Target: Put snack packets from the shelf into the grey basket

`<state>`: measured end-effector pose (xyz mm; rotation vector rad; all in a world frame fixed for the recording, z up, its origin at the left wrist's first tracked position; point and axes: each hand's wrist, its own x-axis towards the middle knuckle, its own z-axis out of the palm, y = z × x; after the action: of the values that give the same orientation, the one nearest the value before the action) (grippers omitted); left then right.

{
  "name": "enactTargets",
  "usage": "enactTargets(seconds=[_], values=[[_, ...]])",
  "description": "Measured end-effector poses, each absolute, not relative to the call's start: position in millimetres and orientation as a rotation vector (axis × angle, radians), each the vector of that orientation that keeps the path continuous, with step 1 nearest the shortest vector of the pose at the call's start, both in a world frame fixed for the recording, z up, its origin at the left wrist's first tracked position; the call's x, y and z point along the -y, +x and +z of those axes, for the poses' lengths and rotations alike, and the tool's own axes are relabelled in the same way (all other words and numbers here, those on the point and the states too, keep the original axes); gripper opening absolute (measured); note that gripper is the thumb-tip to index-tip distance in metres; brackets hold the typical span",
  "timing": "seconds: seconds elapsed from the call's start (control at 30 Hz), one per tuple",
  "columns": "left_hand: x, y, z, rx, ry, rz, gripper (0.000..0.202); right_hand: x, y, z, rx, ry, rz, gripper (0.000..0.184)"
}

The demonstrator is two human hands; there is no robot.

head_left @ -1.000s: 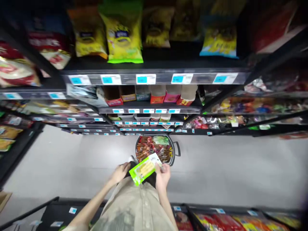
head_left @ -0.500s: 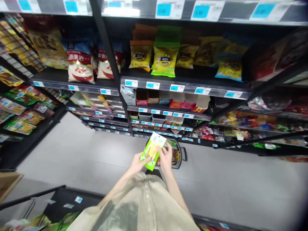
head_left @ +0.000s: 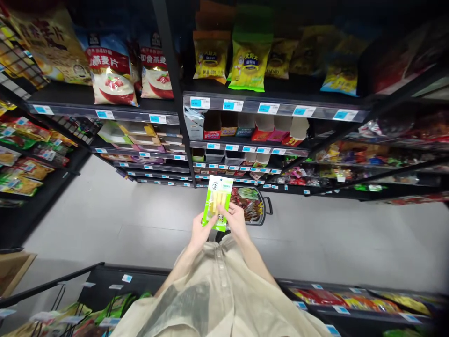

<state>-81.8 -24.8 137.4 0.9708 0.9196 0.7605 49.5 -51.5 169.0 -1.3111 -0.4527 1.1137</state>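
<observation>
Above the shopping basket (head_left: 265, 206), both hands hold one green snack packet (head_left: 217, 203)
Left hand (head_left: 198, 232) and right hand (head_left: 235, 221) clamp fingers on its lower end; packet upright.

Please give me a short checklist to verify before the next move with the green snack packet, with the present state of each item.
1. Both hands on the green snack packet: ok. The left hand holds its lower left edge, the right hand its lower right.
2. Packet upright and its front turned to the camera: ok; yellow sticks show through the window.
3. Printed text on the packet readable: cannot tell, too small.
4. Basket within reach on the floor: ok, it stands just beyond the hands.
5. Room in the basket: cannot tell; it looks well filled with packets.
6. Floor around the basket free of obstacles: ok.
</observation>
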Motion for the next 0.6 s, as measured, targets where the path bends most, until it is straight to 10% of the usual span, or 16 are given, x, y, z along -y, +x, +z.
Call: enactTargets(seconds=[0.6], values=[[17,-93,132,-0.885,0.923,0.715,0.056,52,38,165,0.428,-1.318,1.046,0.045]])
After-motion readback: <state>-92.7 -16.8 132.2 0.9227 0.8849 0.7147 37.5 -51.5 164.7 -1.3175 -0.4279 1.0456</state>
